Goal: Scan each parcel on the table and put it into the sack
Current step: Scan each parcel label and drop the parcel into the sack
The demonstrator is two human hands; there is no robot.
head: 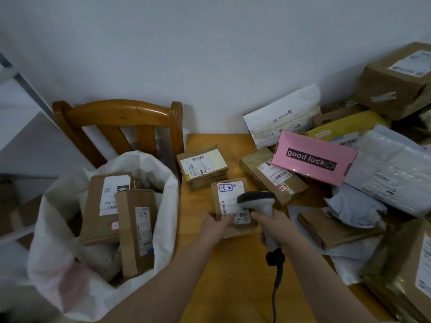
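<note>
The left hand (215, 223) pinches the near edge of a small parcel (229, 198) lying on the counter (233, 287) beside the sack (168, 183). The right hand (274, 227) has its grip curled round the scanner (256, 199) — held this close (head covering part of the label), the read may miss.

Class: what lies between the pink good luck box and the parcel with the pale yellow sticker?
In the head view, a long brown box lies between the pink box and the yellow-stickered parcel.
</note>
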